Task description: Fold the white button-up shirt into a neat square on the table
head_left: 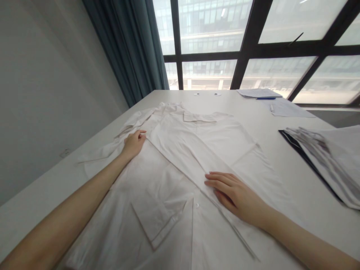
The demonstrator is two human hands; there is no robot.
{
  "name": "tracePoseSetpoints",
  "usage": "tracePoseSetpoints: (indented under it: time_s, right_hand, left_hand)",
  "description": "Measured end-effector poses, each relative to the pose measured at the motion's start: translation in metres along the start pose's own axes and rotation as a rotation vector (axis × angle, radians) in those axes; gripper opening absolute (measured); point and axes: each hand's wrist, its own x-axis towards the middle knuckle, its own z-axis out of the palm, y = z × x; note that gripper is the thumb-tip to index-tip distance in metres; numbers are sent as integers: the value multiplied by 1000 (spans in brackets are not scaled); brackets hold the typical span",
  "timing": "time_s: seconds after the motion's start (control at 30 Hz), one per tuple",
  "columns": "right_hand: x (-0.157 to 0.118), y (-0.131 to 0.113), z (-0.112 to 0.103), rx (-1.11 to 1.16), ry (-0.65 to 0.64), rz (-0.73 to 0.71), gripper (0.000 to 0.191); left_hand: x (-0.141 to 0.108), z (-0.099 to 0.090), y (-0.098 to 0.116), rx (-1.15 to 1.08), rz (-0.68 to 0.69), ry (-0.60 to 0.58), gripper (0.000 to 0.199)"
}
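White cotton lies under both our hands: a white shirt (pixel 180 165) spread flat on the white table (pixel 281 150), collar (pixel 197 117) away from us and hem toward us. Our right hand (pixel 234 195) rests palm down on the cloth near the shirt's middle, its fingers (pixel 218 179) held straight and close together, pressing flat along a long diagonal fold edge that runs from near our left hand down toward the lower right. Nothing is pinched there. Our left hand (pixel 134 143) reaches farther out, to the shoulder area, fingers curled with the tips touching the cloth at the upper end of that same fold; whether they pinch the fabric we cannot tell.

Just near us, between our forearms, a chest pocket (pixel 160 217) sits with a small button (pixel 197 205) beside it. The left sleeve (pixel 112 148) trails off past our left hand toward the table's left edge, which lies close to the wall (pixel 42 93).

To the right of the shirt runs a bare strip of tabletop, then a stack of papers on a dark folder (pixel 323 157) at the right edge. Farther off, more loose sheets (pixel 287 108) and a blue pen (pixel 266 98) lie near the window (pixel 253 48), with a teal curtain (pixel 132 48) in the corner.
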Motion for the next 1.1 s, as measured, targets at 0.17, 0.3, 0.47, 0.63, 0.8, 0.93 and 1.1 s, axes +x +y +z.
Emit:
tracePoseSetpoints:
  time_s: [0.17,0.3,0.47,0.63,0.8,0.93,1.1]
  right_hand:
    - [0,2,2,1,6,3,36]
    - [0,3,3,5,10,7,36]
    - [0,4,3,0,20,25,35]
    - [-1,5,3,-7,21,29,35]
    - [-1,4,3,3,37,31,36]
    - [-1,5,3,-8,15,34,36]
    - [-1,5,3,-4,17,35,36]
  left_hand:
    - [-44,-25,-18,-41,87,-63,48]
    - [-89,-41,-31,-19,173,-73,51]
    - [-138,-54,-49,140,233,-65,47]
    - [-157,-61,-56,289,328,-14,43]
    - [-160,-59,-21,273,471,20,41]
    - [-161,-45,10,118,623,-97,43]
    - [-140,-15,18,151,675,-175,51]
